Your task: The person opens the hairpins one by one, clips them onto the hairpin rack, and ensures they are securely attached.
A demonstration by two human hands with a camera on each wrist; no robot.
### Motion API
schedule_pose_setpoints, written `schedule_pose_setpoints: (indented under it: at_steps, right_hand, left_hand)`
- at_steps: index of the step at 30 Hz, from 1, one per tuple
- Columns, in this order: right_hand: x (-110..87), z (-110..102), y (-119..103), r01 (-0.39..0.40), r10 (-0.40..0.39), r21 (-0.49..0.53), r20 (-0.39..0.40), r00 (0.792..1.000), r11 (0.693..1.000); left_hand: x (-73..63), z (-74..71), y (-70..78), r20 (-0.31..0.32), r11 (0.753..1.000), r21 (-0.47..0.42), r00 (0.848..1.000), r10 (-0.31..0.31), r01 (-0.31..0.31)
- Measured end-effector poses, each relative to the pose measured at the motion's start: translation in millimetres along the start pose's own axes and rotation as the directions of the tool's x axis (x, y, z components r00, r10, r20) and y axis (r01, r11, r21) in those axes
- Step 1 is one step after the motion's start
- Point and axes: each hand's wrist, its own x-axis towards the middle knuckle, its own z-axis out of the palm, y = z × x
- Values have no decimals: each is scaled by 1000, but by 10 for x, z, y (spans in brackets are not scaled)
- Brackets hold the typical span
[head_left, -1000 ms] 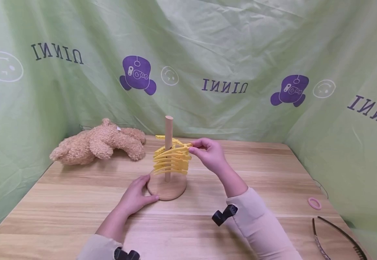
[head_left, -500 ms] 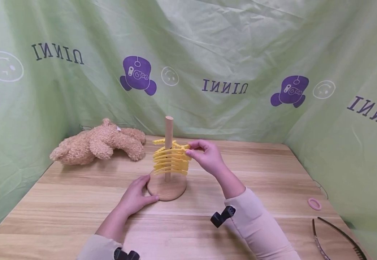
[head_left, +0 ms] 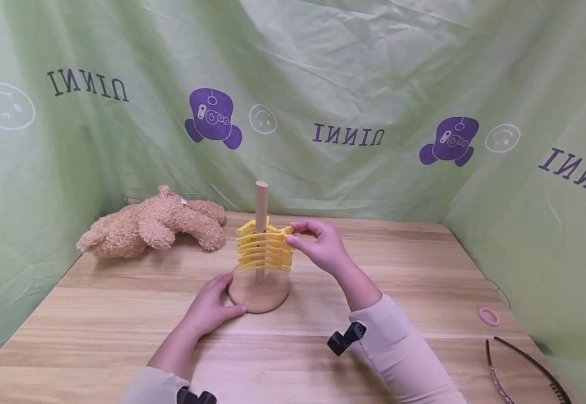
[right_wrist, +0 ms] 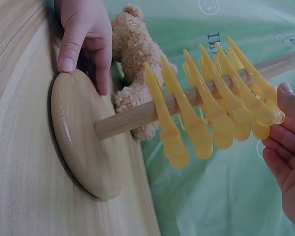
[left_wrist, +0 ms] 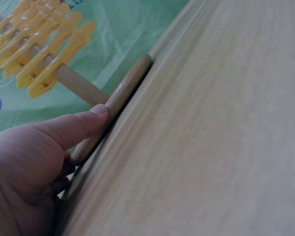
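A round wooden base (head_left: pixel 259 300) carries an upright wooden post (head_left: pixel 261 205). Several yellow duckbill hair clips (right_wrist: pixel 187 125) straddle the post one above another, their pointed ends toward the left in the head view. With thumb and fingertips my right hand (head_left: pixel 325 247) pinches the rounded end of the topmost hair clip (right_wrist: pixel 250 73), whose arms lie on either side of the post. My left hand (head_left: pixel 213 306) grips the base at its left rim, the thumb (left_wrist: pixel 91 120) on the upper face and the other fingers at the edge, partly hidden.
A brown teddy bear (head_left: pixel 149 224) lies at the back left of the wooden table (head_left: pixel 374 269). Toward the right edge are a pink ring (head_left: pixel 489 317) and a dark headband (head_left: pixel 530 359). A green printed cloth (head_left: pixel 353 67) hangs behind and at both sides.
My right hand has moved slightly left and down with the top hair clip, which has gone from tilted to nearly level, closer to the clips below. My left hand stays on the base.
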Motion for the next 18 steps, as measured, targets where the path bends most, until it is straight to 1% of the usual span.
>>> schedule_pose_setpoints:
  at_steps: [14,18]
  right_hand:
    - [-22,-16,28,8,-10,54,30,999,999]
    - [-49,-65,63,8,-9,67,28,1000,998]
  left_hand:
    - [-5,6,-10,1,1000,4,1000,6,-6]
    - [-6,7,-13,-6,1000,6,1000,10,-10]
